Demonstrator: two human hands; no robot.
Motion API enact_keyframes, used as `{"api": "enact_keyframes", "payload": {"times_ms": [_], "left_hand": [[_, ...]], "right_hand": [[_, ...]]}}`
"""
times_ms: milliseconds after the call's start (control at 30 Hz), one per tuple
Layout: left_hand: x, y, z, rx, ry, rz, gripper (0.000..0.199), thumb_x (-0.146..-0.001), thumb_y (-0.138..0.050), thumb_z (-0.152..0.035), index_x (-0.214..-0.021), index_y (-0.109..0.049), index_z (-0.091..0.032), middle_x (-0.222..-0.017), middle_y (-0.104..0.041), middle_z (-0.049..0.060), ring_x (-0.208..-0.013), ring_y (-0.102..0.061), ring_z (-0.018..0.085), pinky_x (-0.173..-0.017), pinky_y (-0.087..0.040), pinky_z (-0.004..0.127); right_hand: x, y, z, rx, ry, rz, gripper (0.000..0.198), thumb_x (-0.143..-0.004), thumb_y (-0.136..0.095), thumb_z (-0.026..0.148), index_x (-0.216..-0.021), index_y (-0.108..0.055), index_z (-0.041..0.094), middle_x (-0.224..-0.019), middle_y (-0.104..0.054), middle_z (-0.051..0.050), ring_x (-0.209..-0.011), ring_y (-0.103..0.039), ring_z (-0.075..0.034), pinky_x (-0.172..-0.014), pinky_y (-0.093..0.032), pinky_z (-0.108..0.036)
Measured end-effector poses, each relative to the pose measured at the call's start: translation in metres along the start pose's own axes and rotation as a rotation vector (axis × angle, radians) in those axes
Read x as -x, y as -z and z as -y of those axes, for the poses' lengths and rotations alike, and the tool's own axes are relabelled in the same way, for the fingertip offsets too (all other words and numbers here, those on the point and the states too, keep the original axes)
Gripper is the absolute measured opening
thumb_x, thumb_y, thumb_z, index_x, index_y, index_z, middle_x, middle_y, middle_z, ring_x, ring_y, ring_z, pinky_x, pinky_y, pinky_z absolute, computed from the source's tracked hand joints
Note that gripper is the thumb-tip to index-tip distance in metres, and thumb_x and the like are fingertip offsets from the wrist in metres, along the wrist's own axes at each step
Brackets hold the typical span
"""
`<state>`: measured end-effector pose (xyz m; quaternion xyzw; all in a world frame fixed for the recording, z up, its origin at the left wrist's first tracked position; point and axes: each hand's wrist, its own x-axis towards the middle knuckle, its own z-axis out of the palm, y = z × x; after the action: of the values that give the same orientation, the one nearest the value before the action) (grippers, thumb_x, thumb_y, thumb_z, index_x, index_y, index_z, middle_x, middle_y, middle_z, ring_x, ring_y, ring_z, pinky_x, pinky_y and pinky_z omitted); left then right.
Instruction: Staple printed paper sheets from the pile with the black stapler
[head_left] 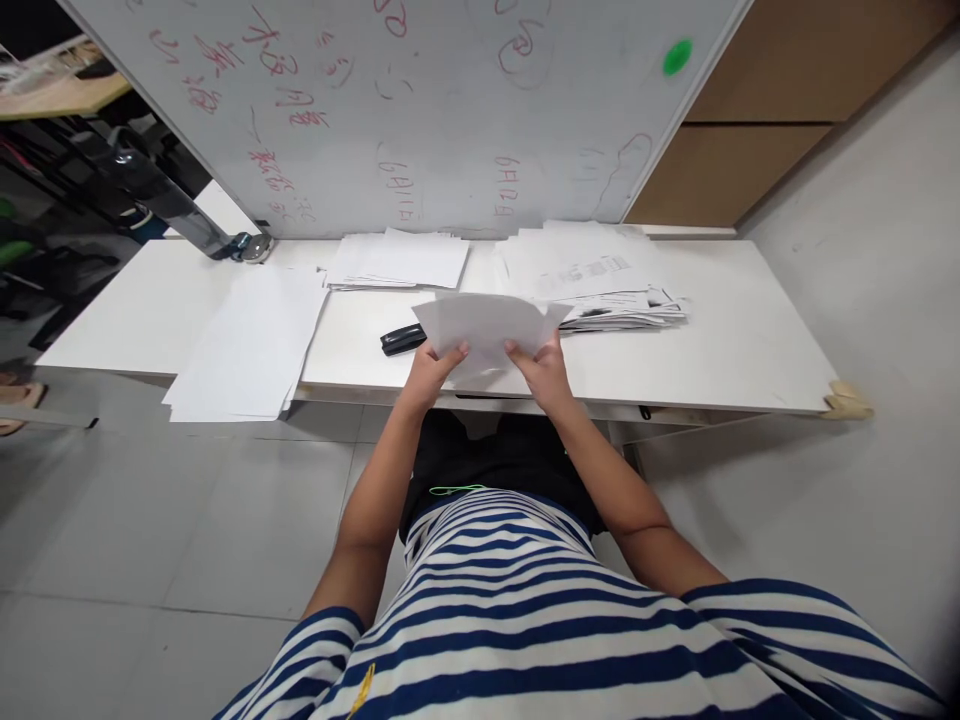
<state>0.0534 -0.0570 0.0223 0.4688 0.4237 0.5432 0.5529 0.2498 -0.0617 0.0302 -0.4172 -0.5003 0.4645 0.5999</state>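
Several white paper sheets [487, 325], slightly bowed, are held up over the front of the desk between my two hands. My left hand [433, 372] pinches their left side, thumb on the near face. On the right side, my right hand [546, 372] grips them the same way; the fingers behind the paper are hidden. Just left of the sheets lies a black stapler [403, 339], partly covered by them. Behind the held paper are a neat stack of white paper [401, 260] and, to its right, a thicker stack of printed sheets [592, 270].
A fanned pile of paper [244, 345] overhangs the front edge of the white desk [720, 350] at left. A dark bottle [172, 200] lies at the back left. A whiteboard [450, 110] with red writing stands behind, and brown panels [750, 130] rise at right.
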Motion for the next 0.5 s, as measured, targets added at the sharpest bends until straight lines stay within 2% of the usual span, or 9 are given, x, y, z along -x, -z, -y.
{"api": "enact_keyframes", "payload": {"times_ms": [100,200,300,500], "left_hand": [[-0.004,0.004,0.013,0.022,0.024,-0.005,0.046,-0.074,-0.084,-0.047,-0.108,-0.074,-0.018,-0.115,-0.076,0.01,-0.11,-0.07,0.028,-0.1,-0.051,0.043],[-0.005,0.003,0.02,0.038,0.029,-0.005,0.046,-0.074,-0.083,-0.048,-0.109,-0.074,-0.02,-0.116,-0.076,0.009,-0.11,-0.069,0.027,-0.099,-0.052,0.042],[-0.002,-0.002,0.018,0.022,0.031,0.0,0.044,-0.075,-0.082,-0.047,-0.108,-0.075,-0.02,-0.115,-0.076,0.008,-0.108,-0.07,0.027,-0.097,-0.053,0.041],[0.003,-0.015,0.014,-0.057,0.083,-0.069,0.044,-0.071,-0.084,-0.051,-0.098,-0.077,-0.017,-0.105,-0.078,0.008,-0.104,-0.071,0.03,-0.098,-0.052,0.046]], "right_hand": [[0.0,-0.001,-0.01,-0.006,0.016,-0.011,0.088,-0.078,-0.077,0.055,-0.15,-0.033,0.028,-0.141,-0.058,-0.012,-0.127,-0.059,-0.025,-0.112,-0.046,-0.045],[0.004,0.0,-0.017,0.01,0.028,-0.032,0.078,-0.079,-0.076,0.053,-0.143,-0.042,0.025,-0.14,-0.058,-0.013,-0.129,-0.058,-0.026,-0.113,-0.045,-0.045],[0.009,0.0,-0.02,0.034,0.039,-0.039,0.068,-0.081,-0.073,0.054,-0.137,-0.048,0.024,-0.136,-0.06,-0.012,-0.127,-0.058,-0.025,-0.112,-0.045,-0.044],[0.016,-0.002,-0.025,0.13,0.02,-0.109,0.065,-0.088,-0.063,0.055,-0.143,-0.044,0.026,-0.137,-0.059,-0.011,-0.127,-0.058,-0.024,-0.113,-0.044,-0.042]]}}
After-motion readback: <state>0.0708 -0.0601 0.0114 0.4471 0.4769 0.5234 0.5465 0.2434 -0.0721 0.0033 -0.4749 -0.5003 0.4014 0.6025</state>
